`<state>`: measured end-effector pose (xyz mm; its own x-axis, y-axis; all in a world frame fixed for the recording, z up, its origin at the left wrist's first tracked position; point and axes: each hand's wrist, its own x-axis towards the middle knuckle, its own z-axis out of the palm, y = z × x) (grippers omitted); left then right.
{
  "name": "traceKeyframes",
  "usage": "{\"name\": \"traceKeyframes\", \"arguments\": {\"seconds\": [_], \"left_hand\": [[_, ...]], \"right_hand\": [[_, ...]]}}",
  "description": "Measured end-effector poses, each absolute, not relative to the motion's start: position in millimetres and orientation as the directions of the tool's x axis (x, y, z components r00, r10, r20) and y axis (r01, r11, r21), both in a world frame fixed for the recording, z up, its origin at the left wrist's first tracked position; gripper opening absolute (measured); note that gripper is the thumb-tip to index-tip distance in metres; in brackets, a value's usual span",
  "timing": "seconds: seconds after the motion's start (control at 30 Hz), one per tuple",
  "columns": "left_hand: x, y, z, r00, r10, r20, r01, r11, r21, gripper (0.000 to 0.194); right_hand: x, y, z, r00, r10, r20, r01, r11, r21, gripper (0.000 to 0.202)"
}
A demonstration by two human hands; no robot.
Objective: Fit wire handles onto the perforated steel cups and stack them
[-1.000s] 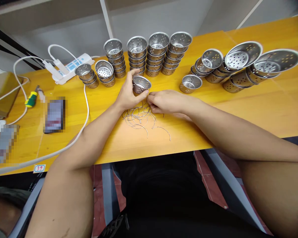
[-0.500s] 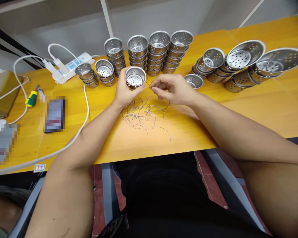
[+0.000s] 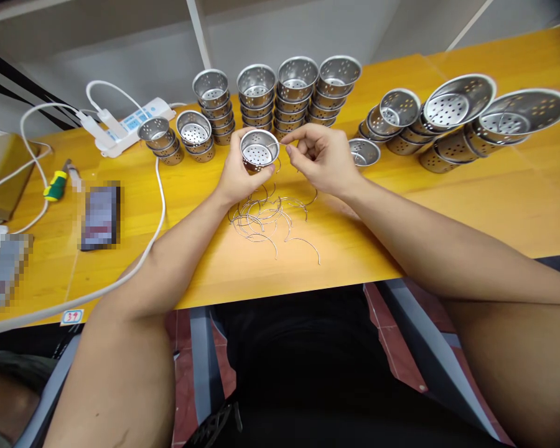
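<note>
My left hand (image 3: 240, 175) is wrapped round a perforated metal cup (image 3: 258, 154), its mouth tilted towards me. My right hand (image 3: 322, 155) is beside the cup's right side, thumb and forefinger pinched on a thin curved wire (image 3: 274, 144). One end of this wire shows just inside the cup's right wall, near the rim. Most of the wire is hidden or too fine to follow. Below both hands, a loose pile of curved wires (image 3: 261, 218) lies on the yellow table (image 3: 354, 249).
Stacks of perforated cups (image 3: 256, 93) line the back, with leaning stacks (image 3: 462, 118) and a single cup (image 3: 364, 152) at right. A power strip (image 3: 135, 124), white cable (image 3: 161, 205), green-yellow screwdriver (image 3: 56, 185) and blurred phone-like object (image 3: 100, 218) are at left.
My right hand has tilted upward and shifted slightly, bringing the wire end to the cup's right wall. The cup has moved a little right and down in my left hand.
</note>
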<state>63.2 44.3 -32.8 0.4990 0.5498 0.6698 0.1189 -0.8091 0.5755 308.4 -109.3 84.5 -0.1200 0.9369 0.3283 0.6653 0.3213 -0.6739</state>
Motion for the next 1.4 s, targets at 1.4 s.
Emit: {"name": "traceKeyframes", "arguments": {"seconds": [1.4], "left_hand": [[77, 9, -17, 0.601, 0.497, 0.626, 0.111, -0.827, 0.551, 0.12]], "right_hand": [[289, -110, 83, -0.092, 0.931, 0.354, 0.724, 0.306, -0.618, 0.054]]}}
